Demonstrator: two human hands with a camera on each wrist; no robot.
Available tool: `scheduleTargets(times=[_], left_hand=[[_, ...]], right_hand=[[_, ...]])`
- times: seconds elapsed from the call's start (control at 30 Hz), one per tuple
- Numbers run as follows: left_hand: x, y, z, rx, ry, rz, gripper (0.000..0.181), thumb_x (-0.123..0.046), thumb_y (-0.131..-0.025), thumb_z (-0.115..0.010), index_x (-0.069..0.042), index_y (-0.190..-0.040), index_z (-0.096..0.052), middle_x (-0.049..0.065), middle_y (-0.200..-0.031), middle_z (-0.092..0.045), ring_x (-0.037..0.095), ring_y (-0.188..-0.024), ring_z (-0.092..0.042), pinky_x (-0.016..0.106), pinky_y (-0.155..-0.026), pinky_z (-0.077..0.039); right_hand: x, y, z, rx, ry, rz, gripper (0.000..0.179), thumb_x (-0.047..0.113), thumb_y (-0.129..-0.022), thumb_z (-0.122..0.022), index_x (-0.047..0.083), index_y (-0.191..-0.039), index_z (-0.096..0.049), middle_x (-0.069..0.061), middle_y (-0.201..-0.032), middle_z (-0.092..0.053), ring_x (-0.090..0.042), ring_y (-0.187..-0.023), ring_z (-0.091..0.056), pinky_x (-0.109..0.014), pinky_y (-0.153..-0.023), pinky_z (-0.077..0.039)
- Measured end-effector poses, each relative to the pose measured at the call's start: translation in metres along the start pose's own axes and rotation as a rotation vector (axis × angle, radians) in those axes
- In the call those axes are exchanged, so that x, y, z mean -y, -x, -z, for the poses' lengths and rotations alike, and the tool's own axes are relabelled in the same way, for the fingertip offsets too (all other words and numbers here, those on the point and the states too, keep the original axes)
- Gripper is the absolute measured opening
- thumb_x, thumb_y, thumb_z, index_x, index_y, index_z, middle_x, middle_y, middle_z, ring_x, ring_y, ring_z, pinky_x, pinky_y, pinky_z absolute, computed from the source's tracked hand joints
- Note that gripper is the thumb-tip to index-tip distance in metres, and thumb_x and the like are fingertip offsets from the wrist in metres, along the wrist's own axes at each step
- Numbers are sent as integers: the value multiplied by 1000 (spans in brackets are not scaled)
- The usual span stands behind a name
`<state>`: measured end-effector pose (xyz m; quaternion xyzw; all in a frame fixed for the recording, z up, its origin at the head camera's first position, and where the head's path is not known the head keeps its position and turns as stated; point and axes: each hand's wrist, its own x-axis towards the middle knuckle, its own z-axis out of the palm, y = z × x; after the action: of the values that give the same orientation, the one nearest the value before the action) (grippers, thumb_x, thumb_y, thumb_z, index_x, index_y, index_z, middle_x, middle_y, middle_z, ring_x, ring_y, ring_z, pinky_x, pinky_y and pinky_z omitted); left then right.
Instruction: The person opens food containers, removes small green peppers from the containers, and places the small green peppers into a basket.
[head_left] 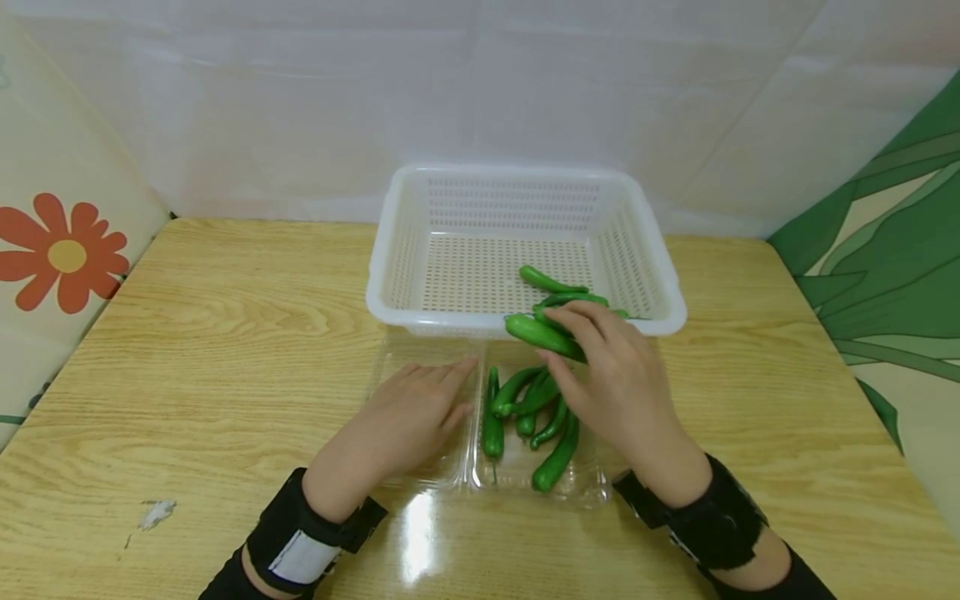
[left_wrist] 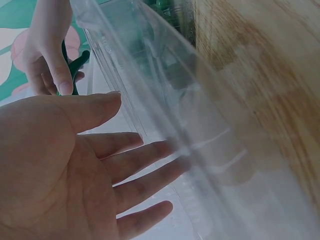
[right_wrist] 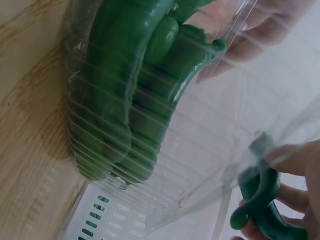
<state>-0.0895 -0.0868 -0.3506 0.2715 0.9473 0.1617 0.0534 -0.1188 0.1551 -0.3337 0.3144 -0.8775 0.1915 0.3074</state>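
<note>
My right hand (head_left: 557, 336) pinches a green pepper (head_left: 534, 330) between thumb and fingers, just over the front rim of a white perforated basket (head_left: 390, 250). Two more green peppers (head_left: 553, 283) lie inside the basket at its front right. In front of it an open clear plastic clamshell (head_left: 420, 354) sits on the table. Its right half holds several green peppers (head_left: 525, 400), which show close up through the ribbed plastic in the right wrist view (right_wrist: 135, 100). My left hand (head_left: 456, 385) rests flat, fingers straight, on the left half of the clamshell (left_wrist: 200, 125).
The wooden table (head_left: 225, 333) reaches to a white wall behind the basket. A flower-print cloth (head_left: 67, 258) hangs at the left and a green leaf-print cloth (head_left: 892, 250) at the right. A small chipped spot (head_left: 156, 513) marks the near left of the tabletop.
</note>
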Motion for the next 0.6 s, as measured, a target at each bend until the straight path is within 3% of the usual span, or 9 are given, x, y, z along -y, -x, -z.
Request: scheduleTargets(times=[0.6], left_hand=[[0,0,0,5,-2,2,57,-31,-104,-53,-2,-151,-38,15,-144,-52,33,-129,-51,49,-112,-36]], right_hand=[[-3,0,3,-50,6,-110,47,7,-77,-85,0,-119,-66,-20,-116,-64,-37,-96,-64,-48,-77,-54]])
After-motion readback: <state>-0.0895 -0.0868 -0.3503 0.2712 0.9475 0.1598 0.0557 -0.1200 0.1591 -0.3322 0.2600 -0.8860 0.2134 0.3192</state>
